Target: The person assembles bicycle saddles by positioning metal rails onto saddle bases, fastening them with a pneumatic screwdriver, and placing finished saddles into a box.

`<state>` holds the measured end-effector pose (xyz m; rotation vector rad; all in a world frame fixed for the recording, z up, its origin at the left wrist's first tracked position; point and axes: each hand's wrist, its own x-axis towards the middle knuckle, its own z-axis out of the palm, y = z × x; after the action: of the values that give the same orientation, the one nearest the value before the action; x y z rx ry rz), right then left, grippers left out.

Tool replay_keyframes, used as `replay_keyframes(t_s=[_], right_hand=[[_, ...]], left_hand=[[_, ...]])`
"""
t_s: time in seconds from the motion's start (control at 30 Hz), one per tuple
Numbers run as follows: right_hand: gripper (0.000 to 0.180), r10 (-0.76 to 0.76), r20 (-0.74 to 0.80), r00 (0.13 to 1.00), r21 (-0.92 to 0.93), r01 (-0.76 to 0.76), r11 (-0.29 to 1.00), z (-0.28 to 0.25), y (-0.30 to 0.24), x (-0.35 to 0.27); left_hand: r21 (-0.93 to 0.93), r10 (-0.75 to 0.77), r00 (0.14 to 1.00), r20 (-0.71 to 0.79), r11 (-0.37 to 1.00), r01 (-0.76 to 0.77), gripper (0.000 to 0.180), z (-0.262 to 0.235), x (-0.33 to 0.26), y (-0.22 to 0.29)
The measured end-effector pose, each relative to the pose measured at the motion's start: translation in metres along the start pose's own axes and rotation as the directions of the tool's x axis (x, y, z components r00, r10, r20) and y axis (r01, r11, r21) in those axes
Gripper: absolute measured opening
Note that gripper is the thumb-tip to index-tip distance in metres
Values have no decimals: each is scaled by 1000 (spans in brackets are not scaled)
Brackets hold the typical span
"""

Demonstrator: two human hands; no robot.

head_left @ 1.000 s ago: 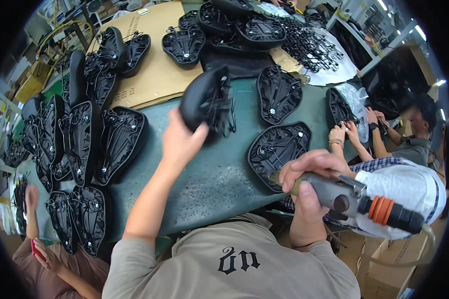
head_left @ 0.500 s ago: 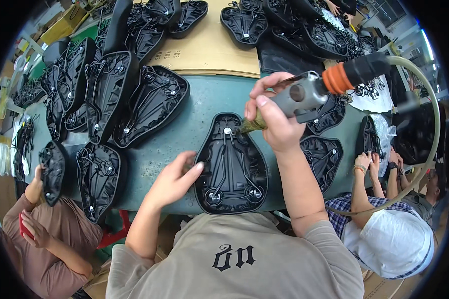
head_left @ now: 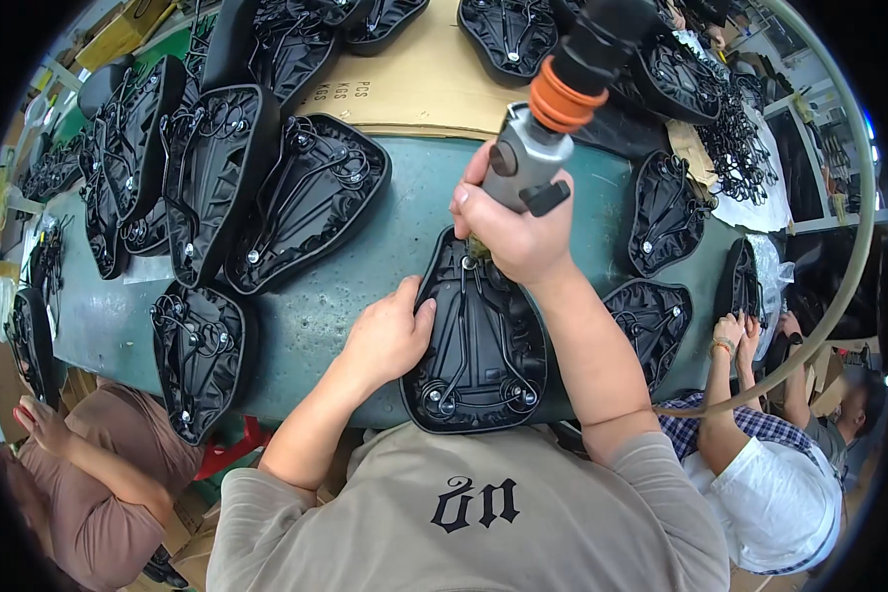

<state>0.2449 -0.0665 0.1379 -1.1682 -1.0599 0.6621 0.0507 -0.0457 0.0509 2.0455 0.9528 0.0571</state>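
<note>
- At the near edge of the table [head_left: 365, 326], the right hand [head_left: 518, 232] is clamped around the grey body of a pneumatic screwdriver [head_left: 538, 148], fingers wrapped tight, with the tool's tip pressed down at the far, narrow end of a black saddle base [head_left: 479, 340].
- The tool carries an orange collar above the grip, and a pale air hose [head_left: 858, 247] arcs from it round the right side of the scene.
- The left hand [head_left: 390, 335] lies flat, fingers together and gripping nothing, pressed against the left edge of the same saddle base.
- That saddle base lies underside up, directly in front of the person, its wide end at the near table edge; metal rails and screws show on it.
- To the right, 2 more black saddle bases [head_left: 666, 212] lie underside up, close by but apart from the one being worked.
- To the left and far left, a row of saddle bases [head_left: 217, 187] leans overlapped on the green table.
- Farther off, a sheet of brown cardboard [head_left: 419, 84] lies under more bases.
- At the right, another person in a white cap [head_left: 784, 503] sits with both hands raised near the table edge.
- At the near left, a person in a brown shirt [head_left: 99, 493] sits beside the table.
</note>
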Motion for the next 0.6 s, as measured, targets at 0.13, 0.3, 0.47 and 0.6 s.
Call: replay_keyframes(t_s=[0.13, 0.3, 0.47, 0.6], right_hand=[[12, 122, -44, 992, 60, -119, 991, -4, -2, 4], [13, 73, -7, 997, 110, -72, 991, -3, -8, -4], [22, 80, 4, 997, 108, -80, 991, -6, -6, -5], [34, -146, -83, 986, 211, 161, 964, -16, -29, -26]], left_hand=[[12, -22, 1000, -4, 1000, 22, 46, 0, -1, 1], [30, -28, 1000, -7, 999, 28, 43, 1, 0, 1], [43, -8, 1000, -16, 999, 8, 41, 2, -1, -1], [-34, -51, 985, -162, 998, 47, 45, 12, -23, -5]])
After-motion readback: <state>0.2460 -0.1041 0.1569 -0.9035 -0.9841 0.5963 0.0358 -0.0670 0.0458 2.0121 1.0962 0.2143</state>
